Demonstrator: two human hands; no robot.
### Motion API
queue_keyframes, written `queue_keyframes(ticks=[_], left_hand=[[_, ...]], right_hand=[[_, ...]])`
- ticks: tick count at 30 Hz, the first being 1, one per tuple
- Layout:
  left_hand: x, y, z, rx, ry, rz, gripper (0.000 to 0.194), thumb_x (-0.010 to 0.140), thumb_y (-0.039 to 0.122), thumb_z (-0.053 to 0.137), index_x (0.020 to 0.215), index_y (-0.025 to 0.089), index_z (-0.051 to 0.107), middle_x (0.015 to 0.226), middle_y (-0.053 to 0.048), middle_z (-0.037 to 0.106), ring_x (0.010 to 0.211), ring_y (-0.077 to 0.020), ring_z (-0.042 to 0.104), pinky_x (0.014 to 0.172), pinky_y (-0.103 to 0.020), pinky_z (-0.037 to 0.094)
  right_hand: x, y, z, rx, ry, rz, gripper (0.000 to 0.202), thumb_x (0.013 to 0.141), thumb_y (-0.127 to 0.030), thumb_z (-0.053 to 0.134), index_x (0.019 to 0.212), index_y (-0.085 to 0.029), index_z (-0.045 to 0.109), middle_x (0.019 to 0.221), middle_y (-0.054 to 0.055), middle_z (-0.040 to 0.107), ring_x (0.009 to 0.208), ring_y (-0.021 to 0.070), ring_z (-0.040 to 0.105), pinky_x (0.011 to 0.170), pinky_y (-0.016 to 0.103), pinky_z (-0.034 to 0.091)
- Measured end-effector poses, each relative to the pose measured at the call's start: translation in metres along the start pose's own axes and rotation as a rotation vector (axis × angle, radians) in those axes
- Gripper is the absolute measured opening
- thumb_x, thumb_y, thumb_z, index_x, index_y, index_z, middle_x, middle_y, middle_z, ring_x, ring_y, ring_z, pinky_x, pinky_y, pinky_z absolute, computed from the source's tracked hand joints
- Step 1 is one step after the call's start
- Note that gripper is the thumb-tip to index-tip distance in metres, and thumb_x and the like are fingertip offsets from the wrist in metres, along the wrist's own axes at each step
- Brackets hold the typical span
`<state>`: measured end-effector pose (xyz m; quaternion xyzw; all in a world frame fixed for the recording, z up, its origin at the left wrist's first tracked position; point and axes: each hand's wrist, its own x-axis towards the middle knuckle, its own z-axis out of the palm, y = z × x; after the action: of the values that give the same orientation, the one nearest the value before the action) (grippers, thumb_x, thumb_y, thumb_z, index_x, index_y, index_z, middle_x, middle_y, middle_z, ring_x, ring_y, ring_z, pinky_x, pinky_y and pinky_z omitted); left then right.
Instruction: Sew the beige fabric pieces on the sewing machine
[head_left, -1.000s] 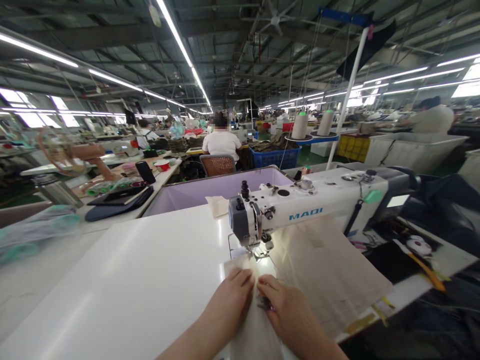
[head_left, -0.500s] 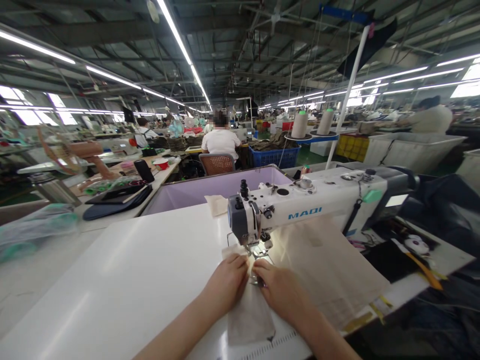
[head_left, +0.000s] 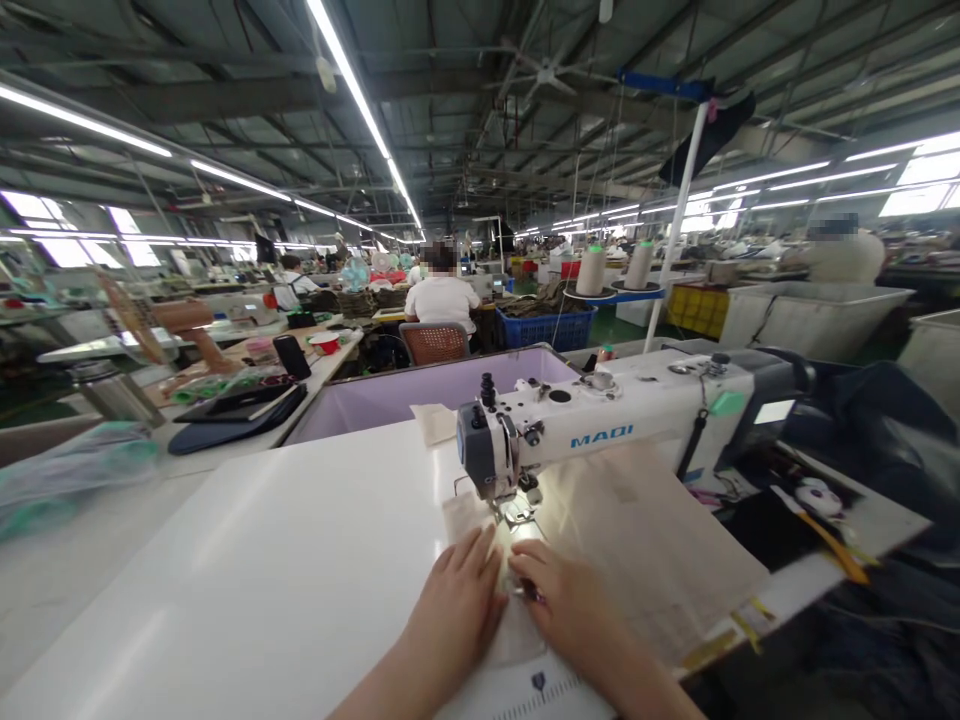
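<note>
A narrow beige fabric strip (head_left: 517, 640) lies under the presser foot of a white sewing machine (head_left: 600, 430). My left hand (head_left: 461, 600) rests on the strip's left side, its fingers stretched toward the lit needle area. On the right, my right hand (head_left: 570, 600) has its fingers curled in at the strip, just in front of the foot. A small dark and shiny metal piece (head_left: 527, 588) shows at those fingertips; its kind is not clear. Right of the needle, a wide beige fabric panel (head_left: 645, 540) spreads beneath the machine arm.
A white tabletop (head_left: 285, 560) extends left, with a beige scrap (head_left: 435, 424) behind the machine head. Beyond it is a lilac-walled bin (head_left: 420, 390). A phone (head_left: 291, 356) and steel flask (head_left: 112, 390) are at left. Thread cones (head_left: 592, 270) stand behind; a person (head_left: 441, 295) sits ahead.
Both hands have drawn back from the presser foot toward me, and the left fingers lie straighter. The strip's near end has slid slightly toward the machine. The camera view has shifted a little.
</note>
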<state>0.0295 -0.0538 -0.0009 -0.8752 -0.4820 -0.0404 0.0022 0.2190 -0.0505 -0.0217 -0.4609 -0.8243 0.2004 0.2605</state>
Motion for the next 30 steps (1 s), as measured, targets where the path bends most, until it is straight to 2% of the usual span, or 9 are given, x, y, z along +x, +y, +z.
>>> queue_keyframes(ticks=[3, 6, 10, 13, 16, 19, 24, 27, 30], left_hand=[[-0.023, 0.021, -0.005, -0.029, -0.158, -0.031, 0.053, 0.087, 0.031, 0.067, 0.137, 0.021, 0.054, 0.142, -0.013, 0.056, 0.123, -0.0346, 0.056, 0.096, -0.049, 0.055], [-0.035, 0.024, -0.004, -0.028, -0.258, -0.053, 0.056, 0.089, 0.030, 0.062, 0.143, 0.026, 0.046, 0.144, -0.012, 0.053, 0.114, -0.0313, 0.062, 0.083, -0.041, 0.061], [-0.015, -0.008, -0.003, -0.052, -0.111, -0.075, 0.040, 0.098, 0.024, 0.043, 0.138, 0.022, 0.049, 0.136, -0.014, 0.056, 0.103, -0.0275, 0.066, 0.079, -0.040, 0.060], [0.014, -0.039, -0.008, -0.009, 0.010, -0.172, 0.035, 0.100, 0.022, 0.038, 0.131, 0.016, 0.055, 0.137, -0.018, 0.055, 0.112, -0.0308, 0.063, 0.091, -0.047, 0.056], [0.030, -0.053, -0.009, 0.038, 0.104, -0.296, 0.041, 0.099, 0.021, 0.042, 0.138, 0.012, 0.049, 0.148, -0.023, 0.045, 0.127, -0.0353, 0.055, 0.101, -0.053, 0.050], [0.024, -0.044, -0.002, 0.029, 0.079, -0.195, 0.042, 0.098, 0.022, 0.046, 0.139, 0.013, 0.051, 0.151, -0.020, 0.045, 0.131, -0.0339, 0.052, 0.104, -0.049, 0.049], [0.001, -0.012, 0.003, -0.005, 0.074, -0.006, 0.034, 0.094, 0.014, 0.050, 0.126, 0.017, 0.061, 0.142, -0.016, 0.055, 0.123, -0.0325, 0.057, 0.097, -0.050, 0.054], [-0.005, -0.001, 0.000, -0.054, 0.073, 0.045, 0.031, 0.091, 0.012, 0.055, 0.119, 0.019, 0.063, 0.132, -0.013, 0.063, 0.117, -0.0315, 0.060, 0.094, -0.050, 0.055], [-0.005, 0.006, 0.000, -0.097, 0.075, 0.091, 0.029, 0.091, 0.012, 0.054, 0.118, 0.019, 0.063, 0.126, -0.012, 0.066, 0.113, -0.0315, 0.062, 0.093, -0.051, 0.056]], right_hand=[[-0.021, 0.010, -0.005, 0.028, 0.105, 0.046, 0.030, 0.081, -0.008, 0.048, 0.101, -0.023, 0.066, 0.100, 0.004, 0.069, 0.091, 0.0189, 0.067, 0.078, 0.026, 0.050], [-0.040, 0.026, -0.021, 0.038, 0.228, 0.166, 0.022, 0.084, -0.012, 0.049, 0.096, -0.022, 0.065, 0.096, 0.004, 0.068, 0.084, 0.0188, 0.067, 0.074, 0.027, 0.050], [-0.055, 0.041, -0.047, -0.039, 0.262, 0.263, 0.015, 0.088, -0.018, 0.050, 0.089, -0.022, 0.065, 0.091, 0.004, 0.067, 0.081, 0.0199, 0.067, 0.074, 0.030, 0.050], [-0.060, 0.037, -0.063, -0.110, 0.119, 0.271, 0.012, 0.089, -0.020, 0.053, 0.086, -0.023, 0.065, 0.089, 0.001, 0.066, 0.077, 0.0185, 0.066, 0.071, 0.029, 0.048], [-0.062, 0.025, -0.069, -0.164, -0.020, 0.282, 0.011, 0.089, -0.020, 0.058, 0.091, -0.024, 0.067, 0.097, -0.001, 0.068, 0.077, 0.0168, 0.067, 0.070, 0.027, 0.047], [-0.061, 0.017, -0.068, -0.267, -0.100, 0.292, 0.014, 0.087, -0.014, 0.058, 0.092, -0.023, 0.068, 0.102, 0.000, 0.069, 0.081, 0.0179, 0.068, 0.069, 0.027, 0.045], [-0.060, 0.013, -0.064, -0.384, -0.146, 0.287, 0.021, 0.084, -0.007, 0.054, 0.088, -0.022, 0.068, 0.099, 0.001, 0.070, 0.084, 0.0206, 0.069, 0.068, 0.027, 0.044], [-0.062, 0.018, -0.060, -0.352, -0.103, 0.301, 0.021, 0.083, -0.007, 0.053, 0.086, -0.023, 0.067, 0.097, 0.000, 0.070, 0.080, 0.0202, 0.070, 0.066, 0.028, 0.044], [-0.063, 0.029, -0.054, -0.263, 0.033, 0.330, 0.016, 0.083, -0.009, 0.054, 0.080, -0.023, 0.063, 0.089, -0.001, 0.068, 0.074, 0.0187, 0.068, 0.065, 0.027, 0.045]])
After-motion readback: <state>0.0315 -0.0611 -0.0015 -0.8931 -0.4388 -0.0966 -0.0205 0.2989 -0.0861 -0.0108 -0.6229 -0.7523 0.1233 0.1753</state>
